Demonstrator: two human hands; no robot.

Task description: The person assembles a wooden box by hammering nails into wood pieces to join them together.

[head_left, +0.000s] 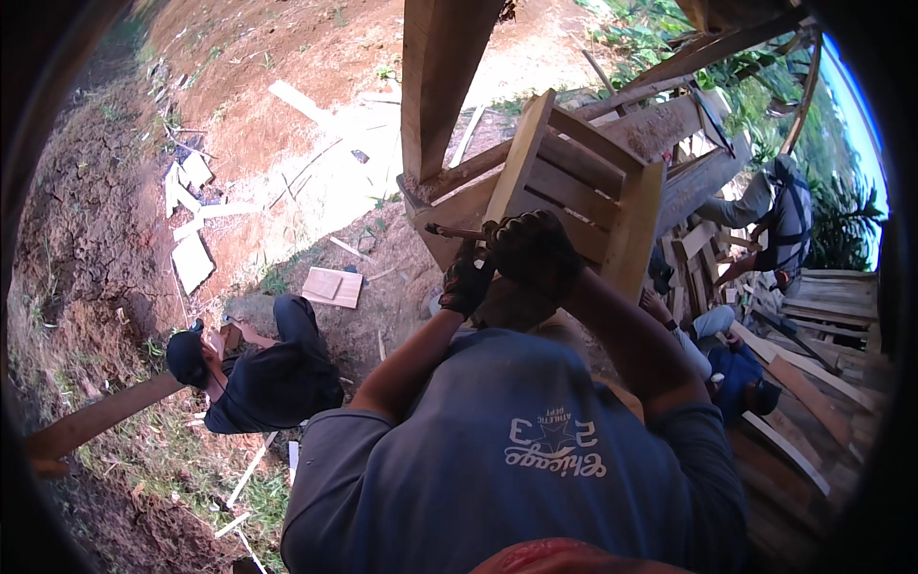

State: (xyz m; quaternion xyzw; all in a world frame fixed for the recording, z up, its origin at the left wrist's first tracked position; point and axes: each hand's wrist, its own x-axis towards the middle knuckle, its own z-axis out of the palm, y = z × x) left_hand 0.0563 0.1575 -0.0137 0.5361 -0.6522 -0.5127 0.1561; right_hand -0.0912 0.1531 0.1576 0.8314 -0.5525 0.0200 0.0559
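Note:
Both of my hands wear dark work gloves and are close together over a slatted wooden frame (pixel 636 225). My right hand (pixel 537 251) is closed, its fingers curled around the end of a short brown rod-like tool (pixel 456 232) that sticks out to the left. I cannot make out the tool's exact kind. Just below and left of it, my left hand (pixel 466 284) is closed too, fingers drawn together near the frame's left post (pixel 521 158). What it pinches is hidden or too small to name.
A thick upright beam (pixel 435 86) rises just ahead. At left, a person in dark clothes (pixel 273 378) crouches by boards (pixel 333 286) on the ground. Two other people, one in blue (pixel 736 378) and one in grey (pixel 790 220), are at right among stacked planks (pixel 813 402).

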